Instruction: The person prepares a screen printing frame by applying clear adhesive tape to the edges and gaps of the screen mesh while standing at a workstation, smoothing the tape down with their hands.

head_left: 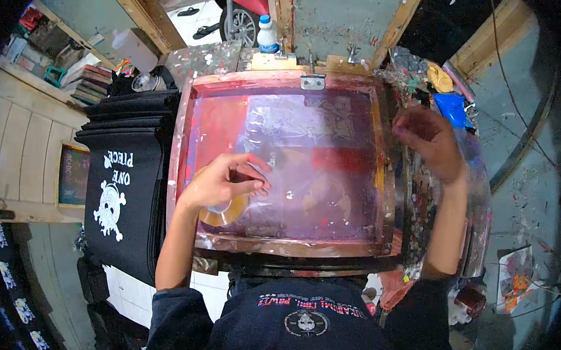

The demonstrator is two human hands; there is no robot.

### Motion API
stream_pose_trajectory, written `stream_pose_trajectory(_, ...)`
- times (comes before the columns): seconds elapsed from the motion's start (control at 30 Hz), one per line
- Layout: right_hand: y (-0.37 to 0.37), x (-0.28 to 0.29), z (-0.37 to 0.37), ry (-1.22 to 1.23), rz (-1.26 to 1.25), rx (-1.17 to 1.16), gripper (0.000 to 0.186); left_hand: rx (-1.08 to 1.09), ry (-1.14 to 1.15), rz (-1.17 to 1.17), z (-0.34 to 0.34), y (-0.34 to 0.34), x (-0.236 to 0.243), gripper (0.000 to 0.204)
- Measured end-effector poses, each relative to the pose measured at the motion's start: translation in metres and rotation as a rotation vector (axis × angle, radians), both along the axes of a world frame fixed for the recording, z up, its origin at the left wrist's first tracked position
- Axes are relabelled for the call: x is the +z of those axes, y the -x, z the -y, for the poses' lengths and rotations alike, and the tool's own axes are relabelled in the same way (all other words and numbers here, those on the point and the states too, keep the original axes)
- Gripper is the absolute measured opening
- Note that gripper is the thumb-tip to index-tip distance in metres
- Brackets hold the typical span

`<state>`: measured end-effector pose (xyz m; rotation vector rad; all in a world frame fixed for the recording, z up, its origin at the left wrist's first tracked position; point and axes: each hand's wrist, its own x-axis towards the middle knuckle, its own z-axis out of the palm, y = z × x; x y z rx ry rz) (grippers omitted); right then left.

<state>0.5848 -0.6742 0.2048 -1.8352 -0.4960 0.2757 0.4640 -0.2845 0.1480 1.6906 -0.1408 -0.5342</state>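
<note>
A wooden-framed printing screen with a purple and red mesh lies in front of me. Over its left part my left hand is held with curled fingers, thumb and fingertips close together; anything between them is too small to make out. Partly beneath this hand, a roll of yellowish clear tape rests on the mesh. My right hand, slightly blurred, is raised at the screen's right edge. Its fingers are bent into a ring with the tips together, and what they may hold cannot be made out.
Black fabric pieces with a white skull print are stacked left of the screen. A metal hinge clamp sits at its far edge. Behind stands a white bottle with a blue cap. A blue packet lies among clutter at far right.
</note>
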Motion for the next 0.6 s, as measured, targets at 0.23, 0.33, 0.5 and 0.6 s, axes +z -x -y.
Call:
stream_pose_trajectory(0.23, -0.003, -0.081, 0.016, -0.087, -0.112, -0.242, 0.018, 0.194, -0.317, 0.042, -0.022, -0.022, -0.018, 0.013)
stream_pose_trajectory(0.33, -0.004, -0.104, 0.014, -0.163, -0.113, -0.29, 0.019, 0.269, -0.278, 0.064, -0.029, -0.034, -0.03, 0.013)
stream_pose_trajectory(0.5, -0.011, -0.128, 0.02, -0.167, -0.217, -0.263, 0.019, 0.363, -0.311, 0.096, -0.036, -0.047, -0.043, 0.017)
stream_pose_trajectory(0.6, -0.016, -0.139, 0.022, -0.101, -0.129, -0.251, 0.024, 0.406, -0.288, 0.118, -0.038, -0.054, -0.052, 0.017)
